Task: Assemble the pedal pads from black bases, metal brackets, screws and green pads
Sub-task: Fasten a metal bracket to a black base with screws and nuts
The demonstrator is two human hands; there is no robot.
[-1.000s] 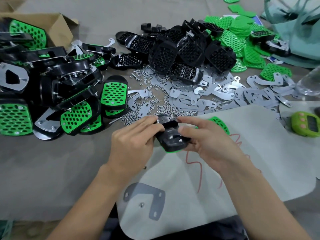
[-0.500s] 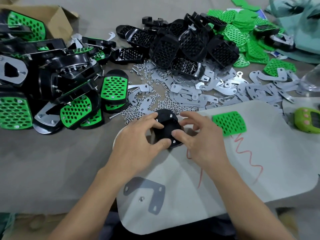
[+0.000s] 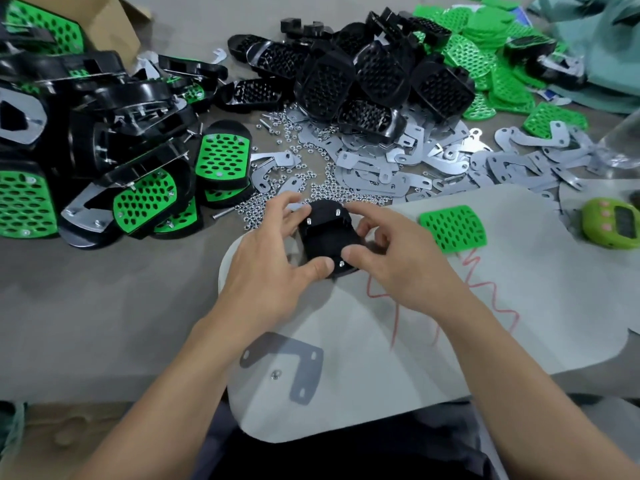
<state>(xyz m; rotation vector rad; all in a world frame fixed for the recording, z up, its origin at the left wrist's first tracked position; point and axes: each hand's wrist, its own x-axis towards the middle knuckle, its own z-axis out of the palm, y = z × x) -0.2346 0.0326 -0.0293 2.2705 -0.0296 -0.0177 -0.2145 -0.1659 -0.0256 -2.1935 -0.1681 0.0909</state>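
A black base [image 3: 327, 237] lies underside up on the white mat [image 3: 519, 306], with screw tips poking out of it. My left hand [image 3: 273, 265] holds its left side, thumb at the near edge. My right hand [image 3: 394, 258] grips its right side, thumb beside a screw tip. A loose green pad [image 3: 453, 228] lies flat on the mat to the right. A metal bracket [image 3: 287, 362] with one nut beside it lies on the mat near me.
Piles ring the work spot: black bases [image 3: 363, 77] at the back, metal brackets [image 3: 433, 161] and nuts [image 3: 304, 188] behind the hands, green pads [image 3: 491, 46] back right, finished pedals [image 3: 104, 150] on the left. A green timer [image 3: 613, 223] sits at the right.
Both hands lowered the black base from the air onto the mat, underside up. The green pad, half hidden behind my right hand a second ago, now lies in full view.
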